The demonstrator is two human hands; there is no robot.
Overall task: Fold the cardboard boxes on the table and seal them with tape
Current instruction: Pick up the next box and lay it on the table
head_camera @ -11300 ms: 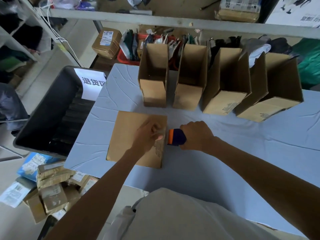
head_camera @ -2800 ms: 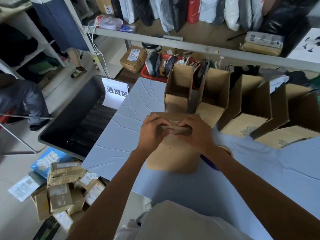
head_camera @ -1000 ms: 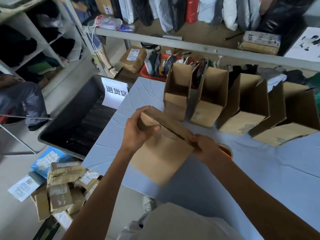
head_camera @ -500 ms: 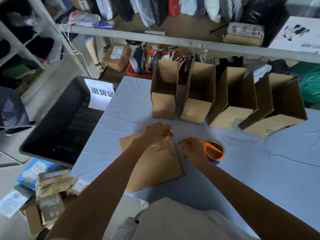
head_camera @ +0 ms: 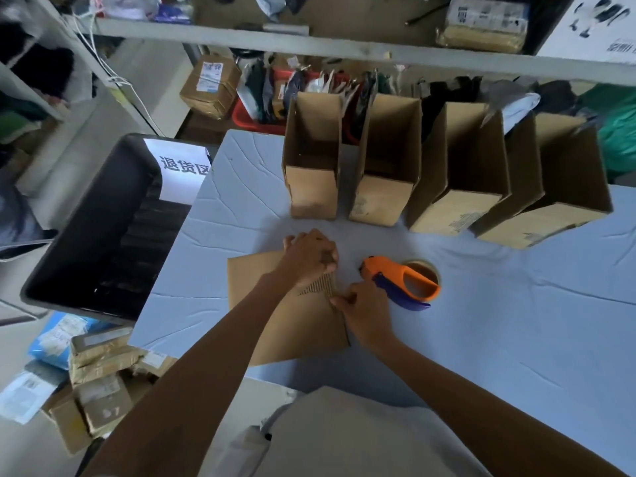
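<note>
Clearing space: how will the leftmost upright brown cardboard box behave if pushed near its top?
The leftmost upright brown cardboard box looks empty and tall on a narrow base, so probably light and apt to tip. On the wrinkled blue tablecloth it may snag, not slide.

Blue-covered table (head_camera: 516,339) bears four open boxes (head_camera: 382,197) in a far row; nearer, a flattened box (head_camera: 275,325) with tape dispenser (head_camera: 409,284) just right.

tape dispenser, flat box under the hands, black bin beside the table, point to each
tape dispenser (head_camera: 395,270): head view, orange handle
flat box (head_camera: 309,332): head view, bare top face
black bin (head_camera: 86,235): head view, inner left wall
</note>
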